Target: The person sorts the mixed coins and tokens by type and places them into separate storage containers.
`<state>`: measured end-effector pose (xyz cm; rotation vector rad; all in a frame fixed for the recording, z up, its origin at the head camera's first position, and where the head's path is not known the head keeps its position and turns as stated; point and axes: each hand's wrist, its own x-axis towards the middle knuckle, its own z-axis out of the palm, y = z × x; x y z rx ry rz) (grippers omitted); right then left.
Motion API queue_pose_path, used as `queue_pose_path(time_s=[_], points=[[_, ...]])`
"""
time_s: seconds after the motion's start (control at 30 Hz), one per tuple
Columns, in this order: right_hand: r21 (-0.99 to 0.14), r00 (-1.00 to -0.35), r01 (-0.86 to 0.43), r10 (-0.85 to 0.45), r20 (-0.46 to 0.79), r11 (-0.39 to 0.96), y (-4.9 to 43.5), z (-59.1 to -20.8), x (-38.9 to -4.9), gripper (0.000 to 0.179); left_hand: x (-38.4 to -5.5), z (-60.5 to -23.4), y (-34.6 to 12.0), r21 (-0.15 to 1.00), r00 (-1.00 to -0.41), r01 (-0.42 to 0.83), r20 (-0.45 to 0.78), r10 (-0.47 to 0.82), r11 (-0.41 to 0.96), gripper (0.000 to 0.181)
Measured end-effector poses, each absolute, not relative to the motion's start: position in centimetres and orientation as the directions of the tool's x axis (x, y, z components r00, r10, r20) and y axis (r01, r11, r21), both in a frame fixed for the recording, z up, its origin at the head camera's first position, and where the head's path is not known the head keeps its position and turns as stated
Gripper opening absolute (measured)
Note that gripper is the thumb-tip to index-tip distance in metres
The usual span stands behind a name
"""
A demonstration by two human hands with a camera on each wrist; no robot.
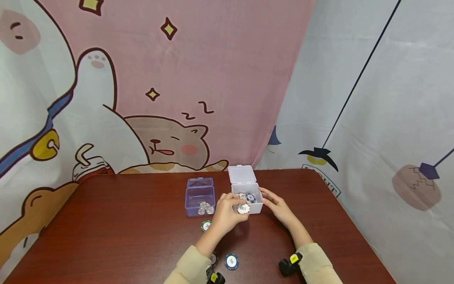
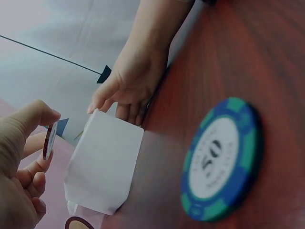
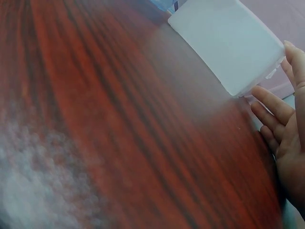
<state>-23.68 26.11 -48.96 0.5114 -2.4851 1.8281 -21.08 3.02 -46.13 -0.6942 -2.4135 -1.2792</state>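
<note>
My left hand (image 1: 225, 216) pinches a poker chip (image 1: 243, 208) marked 100 between thumb and fingers, over the near side of a small white plastic box (image 1: 256, 208). In the left wrist view that chip (image 2: 50, 140) is seen almost edge-on. The box's lid (image 1: 242, 174) is flipped back, and several chips (image 1: 250, 198) lie inside. At the box's right side is my right hand (image 1: 280, 209), its thumb and fingertips touching the wall while the fingers stay relaxed. The right wrist view shows the thumb at the box's upper corner and loosely spread fingers (image 3: 271, 102) lower down.
Left of the white box stands an open blue translucent box (image 1: 190, 210) holding several clear gem-like pieces (image 1: 205, 208). Nearer on the brown table (image 1: 134, 228) lie a green-edged chip (image 1: 205, 225), a blue-edged chip (image 1: 231, 261) and a dark chip (image 1: 214, 258) partly hidden by the left sleeve.
</note>
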Motion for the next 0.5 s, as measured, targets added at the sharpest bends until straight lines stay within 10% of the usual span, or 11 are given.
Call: queue_pose_path(time_s=[0.5], points=[[-0.924,-0.947,-0.271,-0.245,0.207,0.271,26.1,-48.7,-23.4,0.043,-23.3,-45.2,3.6,0.671,-0.822,0.563,0.516,0.242,0.481,0.037]])
